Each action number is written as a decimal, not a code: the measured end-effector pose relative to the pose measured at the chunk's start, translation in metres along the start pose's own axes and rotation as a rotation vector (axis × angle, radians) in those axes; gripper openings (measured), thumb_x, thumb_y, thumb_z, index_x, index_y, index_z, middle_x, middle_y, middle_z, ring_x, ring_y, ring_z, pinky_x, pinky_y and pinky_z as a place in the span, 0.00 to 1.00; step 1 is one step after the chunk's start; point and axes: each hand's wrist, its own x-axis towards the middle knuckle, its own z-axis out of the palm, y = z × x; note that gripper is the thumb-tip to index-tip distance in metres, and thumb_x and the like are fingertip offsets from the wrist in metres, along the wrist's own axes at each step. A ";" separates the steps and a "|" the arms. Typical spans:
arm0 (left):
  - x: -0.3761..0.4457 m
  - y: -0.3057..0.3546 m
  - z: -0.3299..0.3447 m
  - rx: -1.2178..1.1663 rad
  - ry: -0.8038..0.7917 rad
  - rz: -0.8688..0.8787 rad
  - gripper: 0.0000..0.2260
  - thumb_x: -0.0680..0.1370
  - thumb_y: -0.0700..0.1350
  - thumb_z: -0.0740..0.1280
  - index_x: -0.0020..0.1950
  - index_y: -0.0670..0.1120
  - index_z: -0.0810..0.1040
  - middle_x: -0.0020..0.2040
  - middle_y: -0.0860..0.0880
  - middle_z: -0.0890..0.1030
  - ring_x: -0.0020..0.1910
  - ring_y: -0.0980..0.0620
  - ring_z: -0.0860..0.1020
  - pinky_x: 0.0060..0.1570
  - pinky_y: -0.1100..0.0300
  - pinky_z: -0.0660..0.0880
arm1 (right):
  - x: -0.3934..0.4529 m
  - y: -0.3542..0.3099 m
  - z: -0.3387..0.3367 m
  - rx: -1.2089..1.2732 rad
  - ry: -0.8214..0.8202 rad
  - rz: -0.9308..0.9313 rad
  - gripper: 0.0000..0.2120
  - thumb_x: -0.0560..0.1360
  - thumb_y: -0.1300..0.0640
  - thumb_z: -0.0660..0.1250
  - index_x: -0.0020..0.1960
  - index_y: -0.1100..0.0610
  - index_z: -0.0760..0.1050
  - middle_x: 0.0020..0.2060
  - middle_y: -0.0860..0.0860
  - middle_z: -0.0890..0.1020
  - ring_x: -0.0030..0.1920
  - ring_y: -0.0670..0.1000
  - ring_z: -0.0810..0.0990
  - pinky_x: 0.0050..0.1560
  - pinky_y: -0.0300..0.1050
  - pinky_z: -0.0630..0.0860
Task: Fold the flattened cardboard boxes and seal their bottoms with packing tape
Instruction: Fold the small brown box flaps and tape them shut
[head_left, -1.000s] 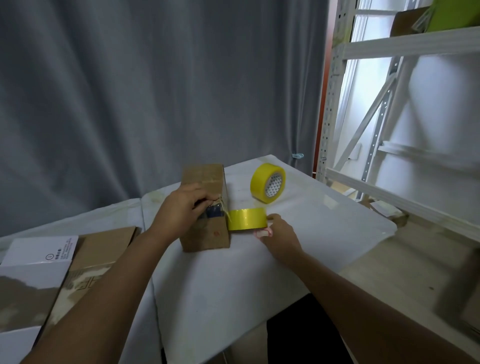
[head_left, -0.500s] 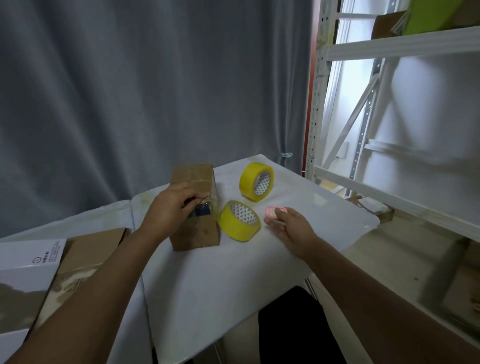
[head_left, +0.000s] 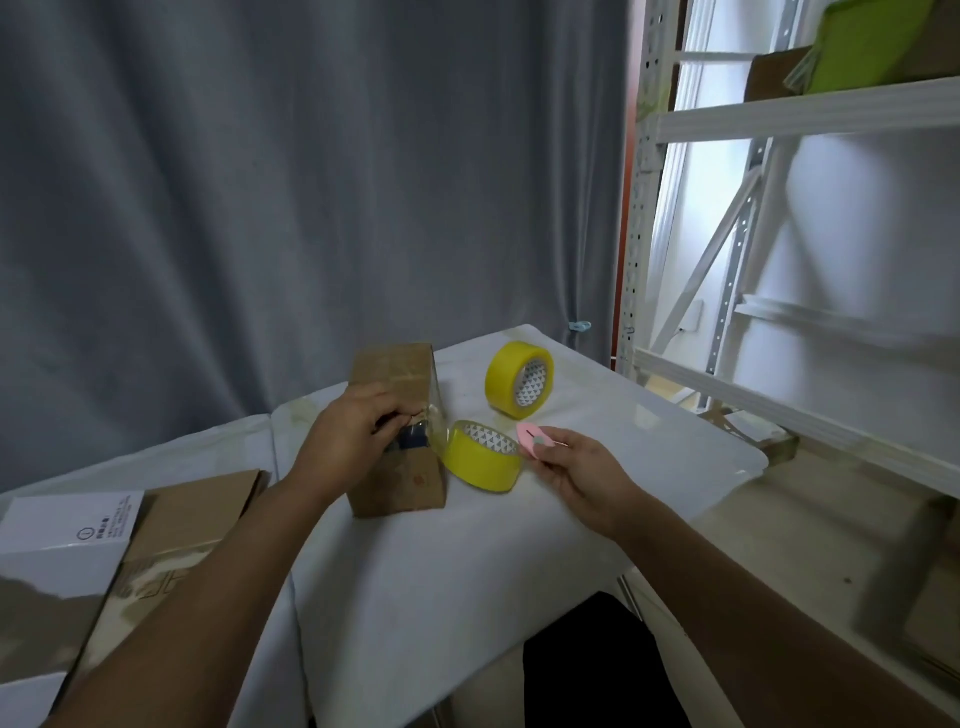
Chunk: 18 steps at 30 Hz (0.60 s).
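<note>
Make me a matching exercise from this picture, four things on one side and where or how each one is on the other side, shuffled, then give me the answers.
Things:
1. cardboard box
2. near tape roll
3. far tape roll
4. pink cutter

States:
A. stands on its edge, apart from both hands
B. pinched in the right hand
C. under the left hand, standing on the white table
D. lies tilted against the box's side

Pairs: 1-C, 2-D, 3-A, 4-B

Yellow tape roll (head_left: 480, 462), pink cutter (head_left: 532, 440)
</note>
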 end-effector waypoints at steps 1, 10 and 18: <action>0.000 0.000 0.000 -0.003 0.001 0.000 0.07 0.77 0.40 0.69 0.52 0.47 0.84 0.42 0.57 0.75 0.43 0.55 0.72 0.41 0.68 0.67 | 0.000 0.000 0.001 0.004 -0.004 0.005 0.15 0.77 0.71 0.61 0.63 0.67 0.72 0.56 0.61 0.80 0.47 0.51 0.83 0.40 0.35 0.80; -0.001 -0.006 0.003 -0.020 0.015 -0.001 0.06 0.77 0.41 0.70 0.52 0.48 0.84 0.42 0.61 0.73 0.44 0.55 0.73 0.42 0.72 0.64 | 0.002 0.001 0.003 0.067 -0.039 0.038 0.11 0.79 0.66 0.62 0.59 0.61 0.77 0.50 0.56 0.84 0.43 0.49 0.84 0.37 0.36 0.78; -0.006 0.021 -0.003 -0.116 0.197 -0.140 0.14 0.80 0.40 0.65 0.64 0.49 0.76 0.57 0.51 0.79 0.53 0.53 0.77 0.52 0.61 0.72 | 0.002 -0.009 0.012 0.124 -0.048 0.041 0.08 0.79 0.69 0.59 0.58 0.68 0.71 0.47 0.63 0.83 0.40 0.52 0.86 0.37 0.38 0.81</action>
